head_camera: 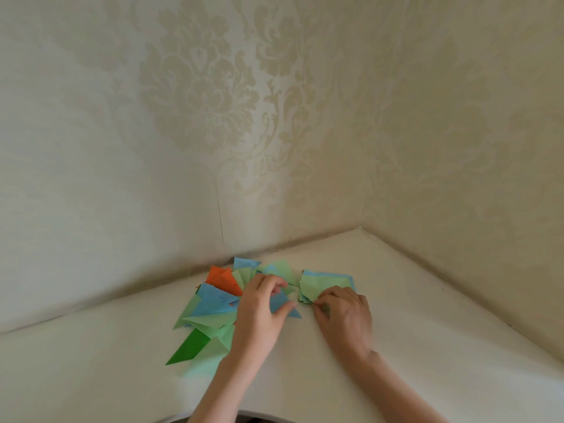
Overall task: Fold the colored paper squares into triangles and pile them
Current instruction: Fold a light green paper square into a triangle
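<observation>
A room in a home, seen at its corner; two walls (195, 123) papered in cream damask with a large floral pattern meet at the far right above a plain white table (412, 315); folded coloured paper pieces (210, 303) lie scattered near the far wall, suggesting domestic craft work.

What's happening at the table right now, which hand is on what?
A person is folding colored paper at a white table set in a wallpapered corner. The left hand holds a blue folded triangle beside the loose pile of folded triangles in green, blue and orange. The right hand pinches the near edge of the stack of unfolded squares, light green on top.
</observation>
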`<action>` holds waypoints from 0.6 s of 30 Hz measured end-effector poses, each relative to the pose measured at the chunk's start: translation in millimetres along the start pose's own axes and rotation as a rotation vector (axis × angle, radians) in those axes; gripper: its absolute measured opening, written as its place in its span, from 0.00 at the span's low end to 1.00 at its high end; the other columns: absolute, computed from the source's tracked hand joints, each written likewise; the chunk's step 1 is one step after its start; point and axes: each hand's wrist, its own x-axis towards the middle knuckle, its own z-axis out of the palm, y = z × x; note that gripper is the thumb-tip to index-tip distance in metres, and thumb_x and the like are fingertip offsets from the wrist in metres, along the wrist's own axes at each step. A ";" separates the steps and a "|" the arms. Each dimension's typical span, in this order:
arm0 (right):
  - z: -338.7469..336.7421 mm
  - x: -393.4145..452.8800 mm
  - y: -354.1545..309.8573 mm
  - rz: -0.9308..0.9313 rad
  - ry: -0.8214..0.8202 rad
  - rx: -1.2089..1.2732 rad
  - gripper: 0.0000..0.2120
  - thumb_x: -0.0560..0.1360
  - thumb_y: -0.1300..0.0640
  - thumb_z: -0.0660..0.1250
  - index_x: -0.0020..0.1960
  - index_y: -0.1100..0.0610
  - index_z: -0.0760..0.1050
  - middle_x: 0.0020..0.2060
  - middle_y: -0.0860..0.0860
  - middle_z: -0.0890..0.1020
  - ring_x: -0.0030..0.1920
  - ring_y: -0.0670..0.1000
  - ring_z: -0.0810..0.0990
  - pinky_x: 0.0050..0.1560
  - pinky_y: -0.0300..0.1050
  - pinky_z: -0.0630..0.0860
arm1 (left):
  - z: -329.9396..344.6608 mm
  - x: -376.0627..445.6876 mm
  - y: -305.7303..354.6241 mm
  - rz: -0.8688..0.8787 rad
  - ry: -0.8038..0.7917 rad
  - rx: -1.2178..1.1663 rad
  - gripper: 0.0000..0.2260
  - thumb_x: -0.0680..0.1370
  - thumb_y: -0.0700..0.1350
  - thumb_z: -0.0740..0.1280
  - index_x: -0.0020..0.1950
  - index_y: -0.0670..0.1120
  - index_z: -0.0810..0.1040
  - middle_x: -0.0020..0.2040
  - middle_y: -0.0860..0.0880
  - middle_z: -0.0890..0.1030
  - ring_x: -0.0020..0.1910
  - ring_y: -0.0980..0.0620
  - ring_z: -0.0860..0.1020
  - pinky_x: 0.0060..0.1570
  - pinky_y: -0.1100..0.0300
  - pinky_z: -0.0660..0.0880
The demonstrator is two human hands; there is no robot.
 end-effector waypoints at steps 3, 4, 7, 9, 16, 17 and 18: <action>-0.6 -1.3 2.9 0.017 -0.027 0.007 0.11 0.58 0.55 0.80 0.31 0.47 0.78 0.31 0.43 0.79 0.35 0.50 0.78 0.34 0.44 0.70 | 9.5 -16.5 5.5 -0.074 -0.076 -0.094 0.14 0.66 0.41 0.79 0.46 0.49 0.77 0.42 0.56 0.75 0.44 0.61 0.74 0.44 0.73 0.69; -0.3 -1.1 4.6 0.026 -0.041 0.021 0.10 0.60 0.53 0.80 0.32 0.48 0.78 0.32 0.44 0.80 0.36 0.50 0.78 0.35 0.45 0.71 | 12.1 -21.8 6.2 -0.107 -0.102 -0.120 0.14 0.66 0.40 0.78 0.46 0.50 0.77 0.42 0.55 0.76 0.45 0.62 0.75 0.44 0.74 0.69; -2.0 1.3 8.7 0.033 -0.131 0.100 0.07 0.70 0.46 0.72 0.39 0.48 0.82 0.38 0.44 0.83 0.44 0.49 0.78 0.44 0.46 0.72 | 16.4 -33.1 5.1 -0.191 -0.158 -0.155 0.14 0.68 0.41 0.78 0.45 0.53 0.76 0.43 0.54 0.78 0.47 0.63 0.76 0.45 0.75 0.69; -7.6 -0.7 12.2 -0.014 -0.100 0.162 0.05 0.72 0.48 0.72 0.40 0.48 0.83 0.39 0.42 0.83 0.43 0.49 0.79 0.43 0.46 0.74 | 16.5 -34.5 2.7 -0.201 -0.176 -0.156 0.14 0.68 0.42 0.77 0.46 0.54 0.75 0.44 0.54 0.78 0.47 0.63 0.76 0.47 0.74 0.70; -46.8 -28.6 21.3 -0.247 0.211 0.106 0.05 0.66 0.57 0.77 0.39 0.51 0.82 0.39 0.43 0.82 0.40 0.50 0.78 0.40 0.47 0.73 | 9.6 -37.6 2.7 -0.124 -0.277 -0.213 0.20 0.67 0.52 0.78 0.56 0.53 0.76 0.50 0.57 0.77 0.54 0.59 0.74 0.53 0.73 0.68; -49.1 -35.9 22.3 -0.257 0.194 0.088 0.06 0.65 0.56 0.78 0.39 0.50 0.82 0.39 0.42 0.81 0.40 0.50 0.78 0.40 0.46 0.74 | 9.5 -38.5 2.5 -0.092 -0.308 -0.207 0.23 0.66 0.57 0.77 0.57 0.54 0.75 0.51 0.58 0.76 0.55 0.59 0.74 0.55 0.72 0.67; -49.8 -43.2 22.8 -0.257 0.161 0.078 0.07 0.64 0.56 0.78 0.38 0.49 0.81 0.39 0.42 0.81 0.41 0.49 0.79 0.40 0.45 0.74 | 9.8 -38.9 2.2 -0.055 -0.334 -0.197 0.25 0.65 0.61 0.76 0.58 0.55 0.75 0.52 0.59 0.76 0.55 0.58 0.74 0.56 0.70 0.68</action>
